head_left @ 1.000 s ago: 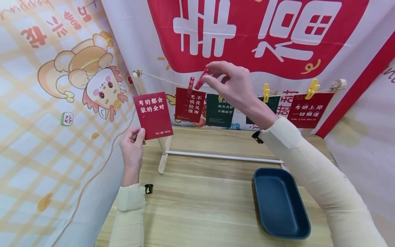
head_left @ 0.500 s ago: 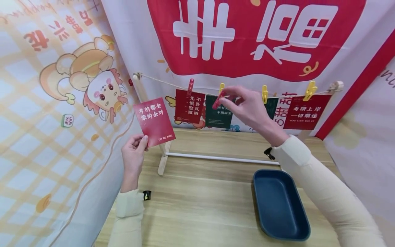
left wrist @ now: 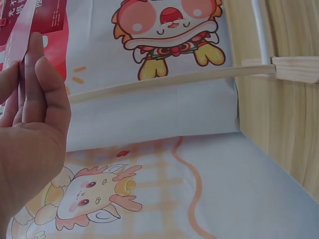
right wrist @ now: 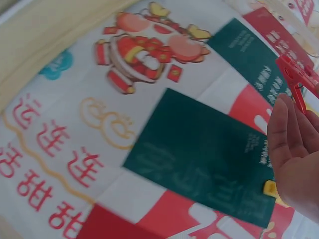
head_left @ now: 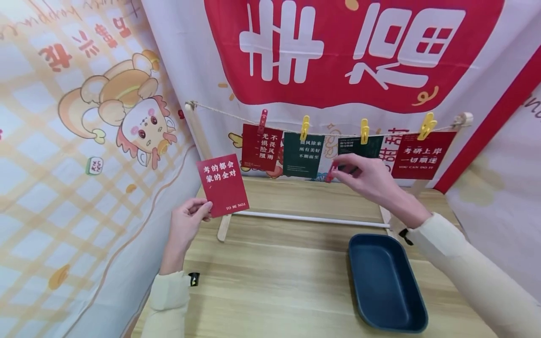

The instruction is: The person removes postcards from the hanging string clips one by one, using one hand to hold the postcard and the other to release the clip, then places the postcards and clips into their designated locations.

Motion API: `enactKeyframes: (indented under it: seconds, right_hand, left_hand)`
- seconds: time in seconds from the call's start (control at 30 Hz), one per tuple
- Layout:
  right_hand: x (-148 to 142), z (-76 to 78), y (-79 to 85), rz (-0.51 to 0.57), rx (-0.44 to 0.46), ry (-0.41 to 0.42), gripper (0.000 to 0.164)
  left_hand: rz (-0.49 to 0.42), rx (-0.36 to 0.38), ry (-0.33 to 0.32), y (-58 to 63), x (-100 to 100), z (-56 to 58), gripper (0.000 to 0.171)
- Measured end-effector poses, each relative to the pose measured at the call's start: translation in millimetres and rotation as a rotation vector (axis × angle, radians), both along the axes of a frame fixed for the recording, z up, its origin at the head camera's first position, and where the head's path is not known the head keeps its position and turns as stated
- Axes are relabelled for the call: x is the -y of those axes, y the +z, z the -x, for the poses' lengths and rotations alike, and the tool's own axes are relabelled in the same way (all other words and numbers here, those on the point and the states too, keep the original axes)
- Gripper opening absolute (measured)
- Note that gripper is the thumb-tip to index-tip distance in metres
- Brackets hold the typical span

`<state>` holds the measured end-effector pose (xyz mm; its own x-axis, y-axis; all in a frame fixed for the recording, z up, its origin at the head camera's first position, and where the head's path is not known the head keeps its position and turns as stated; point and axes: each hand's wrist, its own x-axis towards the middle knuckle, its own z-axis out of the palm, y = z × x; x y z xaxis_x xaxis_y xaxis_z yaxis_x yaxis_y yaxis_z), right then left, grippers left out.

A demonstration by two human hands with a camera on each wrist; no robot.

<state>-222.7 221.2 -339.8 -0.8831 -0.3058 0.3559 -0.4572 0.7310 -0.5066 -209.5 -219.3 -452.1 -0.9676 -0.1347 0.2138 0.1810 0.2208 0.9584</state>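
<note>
My left hand (head_left: 185, 227) pinches a red card (head_left: 223, 184) with white lettering by its lower left corner, in front of the rack's left post. In the left wrist view that card (left wrist: 21, 36) is seen nearly edge-on. Between thumb and fingertips, my right hand (head_left: 374, 180) holds a red clothespin (head_left: 330, 172), below the string and in front of a green card (head_left: 367, 146). The right wrist view shows the clothespin (right wrist: 295, 74) large at the right edge. Another green card (head_left: 302, 155) and two red cards, one left (head_left: 258, 150) and one right (head_left: 422, 157), hang from clothespins.
A string (head_left: 226, 112) runs between the wooden posts of a rack, with a white bar (head_left: 304, 217) low across it. A dark blue tray (head_left: 386, 281) stands on the wooden table (head_left: 262, 281) at the right. Printed cloths (head_left: 270, 89) hang behind and at the sides.
My right hand has moved right and down from the string's left part, carrying the red clothespin. My left hand has brought its red card lower and slightly right.
</note>
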Motion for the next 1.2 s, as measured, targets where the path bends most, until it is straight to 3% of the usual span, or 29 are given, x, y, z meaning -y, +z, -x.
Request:
enactKeyframes:
  seconds: [0.2,0.47,0.77,0.87,1.07,1.2]
  right_hand:
    - [-21,-8.1,-23.5,-0.102,0.057,0.019,0.035]
    - [-46,-20.0,-68.0,-0.256,0.1,0.087,0.031]
    - [-62,-21.4,-98.3,-0.298,0.187,0.114,0.024]
    - [-65,-22.4,-109.6,-0.311,0.255,0.118,0.024]
    - [-76,-31.3,-137.3,-0.308,0.417,0.127,0.027]
    - [-84,-38.6,-158.4,-0.375,0.448,0.149,0.027]
  left_hand:
    - [0.01,0.041,-0.032,-6.2,4,-3.0,0.028]
    - [0.116,0.119,-0.146,-20.4,13,-9.1,0.028]
    - [0.223,0.22,-0.207,-31.3,25,-14.0,0.029]
    - [0.244,0.257,-0.212,-34.8,25,-15.8,0.029]
    - [0.259,0.262,-0.238,-45.3,21,-18.5,0.024]
    - [0.247,0.314,-0.246,-53.0,18,-21.5,0.022]
